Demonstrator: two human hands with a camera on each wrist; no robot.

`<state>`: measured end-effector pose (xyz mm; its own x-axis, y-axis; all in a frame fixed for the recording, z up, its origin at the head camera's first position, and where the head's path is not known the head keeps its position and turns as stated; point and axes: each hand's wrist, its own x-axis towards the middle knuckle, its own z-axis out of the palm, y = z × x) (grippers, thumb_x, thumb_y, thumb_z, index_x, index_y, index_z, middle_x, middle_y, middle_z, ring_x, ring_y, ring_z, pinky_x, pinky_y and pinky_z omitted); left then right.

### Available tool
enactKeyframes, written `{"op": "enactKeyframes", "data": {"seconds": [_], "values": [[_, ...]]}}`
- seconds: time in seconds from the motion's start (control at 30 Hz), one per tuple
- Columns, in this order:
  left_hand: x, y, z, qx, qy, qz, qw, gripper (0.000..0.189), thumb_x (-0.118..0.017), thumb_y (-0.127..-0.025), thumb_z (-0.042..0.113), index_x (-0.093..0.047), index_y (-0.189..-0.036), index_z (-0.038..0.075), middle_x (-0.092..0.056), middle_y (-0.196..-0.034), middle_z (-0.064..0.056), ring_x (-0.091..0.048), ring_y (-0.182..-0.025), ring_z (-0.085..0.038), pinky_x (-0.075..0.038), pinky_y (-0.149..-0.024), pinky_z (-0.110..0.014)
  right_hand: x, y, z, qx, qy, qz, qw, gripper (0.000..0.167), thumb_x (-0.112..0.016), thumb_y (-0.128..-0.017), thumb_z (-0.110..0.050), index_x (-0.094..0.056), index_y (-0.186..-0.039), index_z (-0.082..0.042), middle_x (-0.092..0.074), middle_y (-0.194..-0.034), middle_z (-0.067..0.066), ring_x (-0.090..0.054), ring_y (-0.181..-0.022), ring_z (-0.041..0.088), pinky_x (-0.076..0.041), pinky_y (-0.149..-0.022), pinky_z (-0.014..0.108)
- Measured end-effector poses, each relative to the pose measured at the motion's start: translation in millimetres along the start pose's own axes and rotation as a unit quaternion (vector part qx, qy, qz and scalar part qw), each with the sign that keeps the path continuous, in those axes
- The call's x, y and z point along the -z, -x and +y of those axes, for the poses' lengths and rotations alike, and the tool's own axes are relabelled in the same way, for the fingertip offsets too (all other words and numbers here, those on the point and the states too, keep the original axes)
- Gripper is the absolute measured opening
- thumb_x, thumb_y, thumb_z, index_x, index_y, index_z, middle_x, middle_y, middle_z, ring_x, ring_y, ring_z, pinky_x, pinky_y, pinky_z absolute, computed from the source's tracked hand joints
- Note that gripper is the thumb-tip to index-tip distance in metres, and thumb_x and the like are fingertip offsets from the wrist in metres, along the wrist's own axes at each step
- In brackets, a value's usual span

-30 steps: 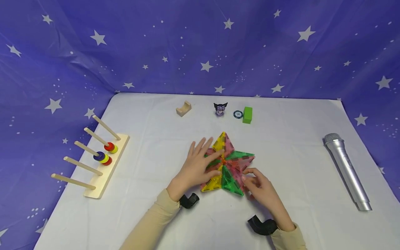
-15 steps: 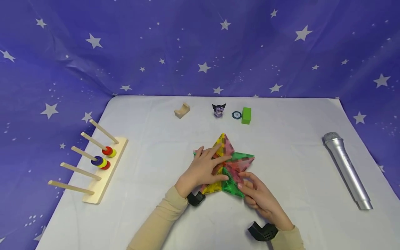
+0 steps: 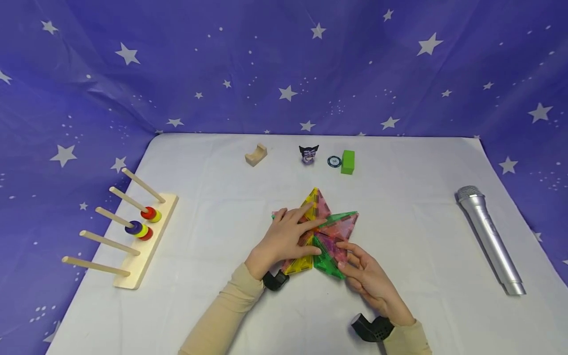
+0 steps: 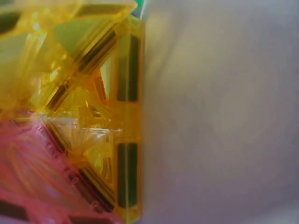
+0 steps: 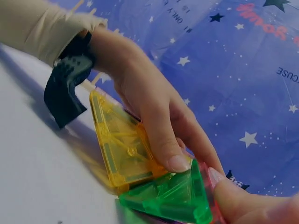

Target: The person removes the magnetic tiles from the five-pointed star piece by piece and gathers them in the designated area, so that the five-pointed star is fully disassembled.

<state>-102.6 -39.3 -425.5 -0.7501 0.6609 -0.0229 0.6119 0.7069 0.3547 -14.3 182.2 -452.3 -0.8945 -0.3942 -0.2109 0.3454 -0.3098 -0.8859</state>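
A star of translucent magnetic tiles point(image 3: 340, 227) in yellow, pink and green lies mid-table, its panels sloping up to the centre. Across its left half my left hand point(image 3: 286, 235) rests with spread fingers, hiding that part. At the lower right point, my right hand point(image 3: 372, 280) pinches a pink triangular tile point(image 3: 335, 246) between thumb and index finger, beside a green tile point(image 3: 326, 260). The right wrist view shows the left thumb at the top of the green tile point(image 5: 166, 196), next to a yellow tile point(image 5: 122, 140). Yellow point(image 4: 128, 121) and pink tiles fill the left wrist view's left side.
A wooden peg rack point(image 3: 151, 246) with coloured rings stands at left; a silver microphone point(image 3: 490, 239) lies at right. Along the back are a curved wooden block point(image 3: 256, 156), a small black-eared figure point(image 3: 308, 156), a round chip point(image 3: 334, 161) and a green block point(image 3: 348, 162).
My left hand has shifted right and lower over the star. My right fingers have moved slightly left and inward, gripping the pink tile beside the green one. The head view has shifted slightly.
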Motion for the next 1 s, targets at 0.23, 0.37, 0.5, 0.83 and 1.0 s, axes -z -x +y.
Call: {"op": "enactKeyframes", "data": {"seconds": [0.23, 0.37, 0.5, 0.83, 1.0], "values": [[0.4, 1.5, 0.8, -0.006, -0.008, 0.004, 0.9999, 0.07, -0.051, -0.078, 0.065, -0.031, -0.14, 0.039, -0.015, -0.149, -0.005, -0.03, -0.126, -0.031, -0.014, -0.102, -0.053, -0.8, 0.3, 0.2, 0.003, 0.056, 0.028, 0.9981, 0.051, -0.054, -0.09, -0.005, -0.03, -0.134, 0.002, -0.05, -0.11, 0.012, -0.028, -0.038, 0.003, -0.014, -0.036, 0.03], [0.8, 1.1, 2.6, -0.018, -0.013, -0.003, 0.9998, 0.066, -0.051, -0.081, 0.061, -0.028, -0.139, 0.043, -0.012, -0.149, -0.009, -0.031, -0.125, -0.032, -0.015, -0.1, -0.054, 0.4, 0.4, 0.3, 0.008, 0.059, 0.018, 0.9981, 0.052, -0.053, -0.09, -0.004, -0.028, -0.135, 0.003, -0.051, -0.109, 0.011, -0.029, -0.039, 0.003, -0.016, -0.036, 0.03], [1.1, 0.7, 4.0, -0.019, -0.018, -0.007, 0.9997, 0.062, -0.05, -0.082, 0.06, -0.029, -0.138, 0.046, -0.009, -0.15, -0.01, -0.029, -0.126, -0.032, -0.014, -0.101, -0.055, 1.9, -0.3, 0.5, 0.011, 0.06, 0.01, 0.9981, 0.05, -0.053, -0.09, -0.003, -0.029, -0.133, 0.003, -0.051, -0.102, 0.009, -0.031, -0.04, 0.003, -0.019, -0.037, 0.028], [4.7, 0.7, 7.3, -0.028, -0.03, -0.021, 0.9989, 0.051, -0.049, -0.085, 0.055, -0.037, -0.134, 0.047, -0.007, -0.15, -0.01, -0.024, -0.129, -0.034, -0.013, -0.099, -0.06, 2.2, -1.7, -0.2, -0.003, 0.067, 0.016, 0.9976, 0.051, -0.054, -0.09, -0.005, -0.029, -0.133, 0.004, -0.052, -0.098, 0.009, -0.033, -0.04, 0.003, -0.027, -0.038, 0.018], [4.8, 0.9, 7.1, -0.024, -0.012, -0.019, 0.9995, 0.051, -0.052, -0.084, 0.054, -0.039, -0.133, 0.047, -0.008, -0.15, -0.01, -0.023, -0.13, -0.034, -0.011, -0.1, -0.059, 2.7, -1.7, 0.1, -0.005, 0.069, 0.018, 0.9974, 0.051, -0.055, -0.09, -0.006, -0.029, -0.133, 0.003, -0.052, -0.102, 0.01, -0.033, -0.04, 0.003, -0.025, -0.037, 0.019]]}}
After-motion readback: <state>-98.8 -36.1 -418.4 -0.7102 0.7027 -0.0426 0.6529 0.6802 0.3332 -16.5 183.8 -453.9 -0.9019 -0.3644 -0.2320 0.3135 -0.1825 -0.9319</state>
